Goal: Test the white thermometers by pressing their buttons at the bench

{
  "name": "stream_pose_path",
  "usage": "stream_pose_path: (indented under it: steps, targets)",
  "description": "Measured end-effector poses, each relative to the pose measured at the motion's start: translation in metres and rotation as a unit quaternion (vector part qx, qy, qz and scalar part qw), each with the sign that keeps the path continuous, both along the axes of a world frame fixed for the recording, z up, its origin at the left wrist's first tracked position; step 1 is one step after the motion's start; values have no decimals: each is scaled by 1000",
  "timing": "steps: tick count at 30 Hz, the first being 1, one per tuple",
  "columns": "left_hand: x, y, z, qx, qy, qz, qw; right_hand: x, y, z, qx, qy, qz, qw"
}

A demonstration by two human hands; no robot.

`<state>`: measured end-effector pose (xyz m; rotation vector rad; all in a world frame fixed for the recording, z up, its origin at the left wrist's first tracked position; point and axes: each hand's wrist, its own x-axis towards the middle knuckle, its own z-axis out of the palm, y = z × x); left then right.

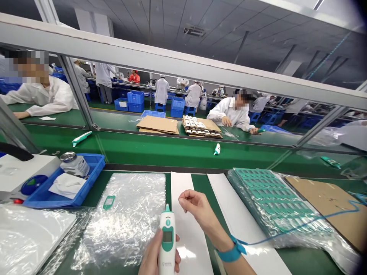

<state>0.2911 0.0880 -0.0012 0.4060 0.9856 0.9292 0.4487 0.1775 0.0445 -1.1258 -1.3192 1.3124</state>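
My left hand (151,254) is wrapped around a white and green ear thermometer (166,255). It stands tip up, with its small grey screen facing me. Just right of the tip and apart from it, my right hand (200,214) is pinched closed; anything between its fingertips is too small to make out. A blue wrist strap (229,252) with a cord circles my right wrist. To the left, one small green frame (105,203) lies on a clear plastic-wrapped stack (134,221). White strips (181,183) run along the bench beneath my hands.
Bagged green frames (258,191) and cardboard (323,202) lie right, the blue cord (309,220) crossing them. A blue tray (99,168) with a jar (75,165) stands left. Thermometers (82,139) lie on the green conveyor (149,152); co-workers (232,112) sit beyond.
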Motion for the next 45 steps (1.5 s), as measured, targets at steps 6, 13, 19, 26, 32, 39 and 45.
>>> stream_pose_path:
  steps: [6, 13, 19, 26, 32, 39, 45]
  targets:
    - [-11, 8, 27, 7, -61, -18, 998, -28, -43, 34, -17, -2, 79, 997]
    - [-10, 5, 32, 0, -92, 24, 995, -38, -51, 31, -20, -17, 89, 996]
    - [-10, 4, 29, -7, -83, 38, 996, -38, -51, 28, -18, -24, 86, 996]
    - [-11, 4, 23, -8, -79, 27, 996, -38, -51, 29, 9, -57, 78, 995]
    - [-11, 2, 25, -12, -118, 30, 993, -39, -54, 28, 8, -56, 90, 994]
    - [-11, -4, 19, -21, -9, 80, 997, -38, -56, 25, 66, -143, 66, 985]
    - [-13, 0, 37, 38, 20, 27, 999, -32, -50, 21, 121, -187, 24, 974]
